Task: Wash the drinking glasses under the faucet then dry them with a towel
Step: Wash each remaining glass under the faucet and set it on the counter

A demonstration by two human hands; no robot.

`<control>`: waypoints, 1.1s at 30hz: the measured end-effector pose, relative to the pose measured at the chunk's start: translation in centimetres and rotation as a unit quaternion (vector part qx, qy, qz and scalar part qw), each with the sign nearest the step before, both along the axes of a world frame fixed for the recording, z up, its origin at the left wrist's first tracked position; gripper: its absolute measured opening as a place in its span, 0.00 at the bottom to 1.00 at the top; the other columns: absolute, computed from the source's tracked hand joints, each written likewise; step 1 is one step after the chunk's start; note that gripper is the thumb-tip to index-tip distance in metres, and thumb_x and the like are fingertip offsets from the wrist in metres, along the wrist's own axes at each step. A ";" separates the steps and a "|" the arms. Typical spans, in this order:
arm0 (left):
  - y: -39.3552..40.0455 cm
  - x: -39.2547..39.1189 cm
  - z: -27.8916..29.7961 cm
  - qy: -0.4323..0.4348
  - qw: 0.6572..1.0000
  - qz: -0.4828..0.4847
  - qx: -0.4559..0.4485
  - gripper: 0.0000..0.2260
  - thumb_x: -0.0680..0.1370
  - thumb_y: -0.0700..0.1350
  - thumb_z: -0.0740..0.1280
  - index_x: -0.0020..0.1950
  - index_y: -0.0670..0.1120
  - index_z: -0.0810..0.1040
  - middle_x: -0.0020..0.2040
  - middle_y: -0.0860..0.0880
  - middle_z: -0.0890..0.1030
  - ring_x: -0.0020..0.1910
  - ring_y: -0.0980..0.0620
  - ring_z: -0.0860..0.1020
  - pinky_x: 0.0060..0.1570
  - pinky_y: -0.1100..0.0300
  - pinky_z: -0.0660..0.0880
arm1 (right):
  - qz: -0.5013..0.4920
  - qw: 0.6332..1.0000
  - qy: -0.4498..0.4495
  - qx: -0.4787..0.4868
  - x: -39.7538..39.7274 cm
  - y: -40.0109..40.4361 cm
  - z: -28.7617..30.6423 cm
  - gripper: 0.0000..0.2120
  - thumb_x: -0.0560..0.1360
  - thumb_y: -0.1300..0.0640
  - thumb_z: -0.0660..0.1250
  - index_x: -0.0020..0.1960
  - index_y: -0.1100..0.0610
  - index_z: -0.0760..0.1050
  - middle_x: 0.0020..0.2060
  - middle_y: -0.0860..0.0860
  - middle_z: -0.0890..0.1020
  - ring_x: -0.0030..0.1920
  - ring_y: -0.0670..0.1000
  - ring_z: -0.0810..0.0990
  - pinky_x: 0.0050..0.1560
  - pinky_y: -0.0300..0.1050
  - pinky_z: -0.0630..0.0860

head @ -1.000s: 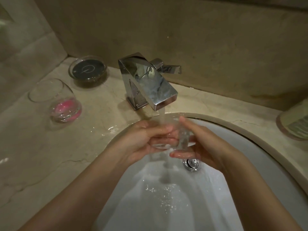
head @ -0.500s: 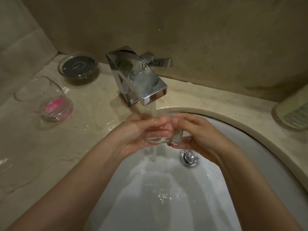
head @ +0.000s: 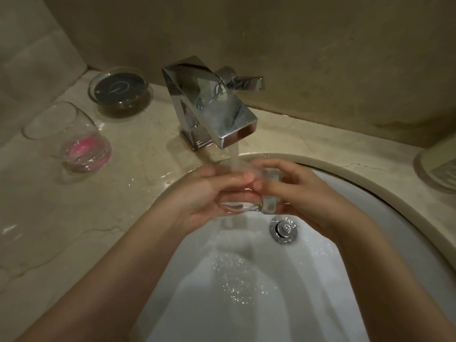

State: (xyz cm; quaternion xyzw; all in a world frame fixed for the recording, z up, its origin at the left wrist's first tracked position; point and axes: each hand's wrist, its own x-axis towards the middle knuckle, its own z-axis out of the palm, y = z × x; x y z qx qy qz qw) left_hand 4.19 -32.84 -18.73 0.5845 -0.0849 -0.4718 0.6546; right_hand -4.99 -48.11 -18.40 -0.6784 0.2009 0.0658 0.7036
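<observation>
A: Item one, glasses. Count?

B: Two. One clear glass held over the sink, directly under the faucet, with the water stream falling into it. The second glass lies tilted on the counter to the left, well apart, with something pink at its base.

A: Hands?

B: Two. The left hand wraps the glass from the left, fingers curled around its wall. The right hand grips it from the right, thumb and fingers curled on the rim and side.

A: Other stock?

B: One chrome faucet with one lever handle. One drain plug in the white basin. One round glass dish with a dark insert, behind the tilted glass. One container at the right edge, mostly cut off.

A: Writing, brands?

B: A pale curved mark on the dish insert; I cannot read it. The container carries a label, too blurred to read.

A: Surface condition?

B: Puddles on the counter beside the basin rim.
</observation>
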 end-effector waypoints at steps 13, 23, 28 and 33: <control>-0.7 -4.9 -2.0 -0.181 0.936 0.294 -0.073 0.17 0.75 0.49 0.71 0.62 0.59 0.73 0.60 0.57 0.80 0.58 0.62 0.79 0.50 0.69 0.75 | -0.104 0.935 0.002 0.338 -1.2 6.4 -2.0 0.16 0.78 0.42 0.59 0.59 0.43 0.81 0.55 0.57 0.83 0.54 0.55 0.81 0.49 0.48 0.81; -0.6 -4.1 -2.3 -0.252 0.939 0.229 -0.055 0.14 0.78 0.54 0.65 0.63 0.64 0.71 0.65 0.54 0.76 0.61 0.61 0.76 0.49 0.73 0.73 | -0.086 0.989 -0.101 -0.069 -0.7 7.0 -1.4 0.19 0.75 0.36 0.54 0.62 0.18 0.59 0.50 0.34 0.81 0.49 0.42 0.83 0.44 0.39 0.81; 0.0 -5.1 -2.7 -0.192 0.956 0.211 -0.064 0.14 0.77 0.57 0.64 0.54 0.78 0.73 0.69 0.59 0.72 0.63 0.61 0.76 0.53 0.65 0.77 | -0.130 0.978 -0.105 0.128 -1.1 7.8 -1.8 0.18 0.77 0.42 0.55 0.64 0.25 0.64 0.47 0.40 0.85 0.52 0.50 0.85 0.54 0.58 0.80; 0.4 -5.4 -3.0 -0.242 0.950 0.195 -0.023 0.14 0.76 0.59 0.61 0.56 0.78 0.71 0.68 0.60 0.71 0.64 0.63 0.74 0.55 0.66 0.75 | -0.102 0.990 -0.093 -0.017 -1.6 8.2 -2.6 0.17 0.77 0.35 0.50 0.64 0.19 0.58 0.43 0.40 0.84 0.47 0.47 0.85 0.52 0.51 0.82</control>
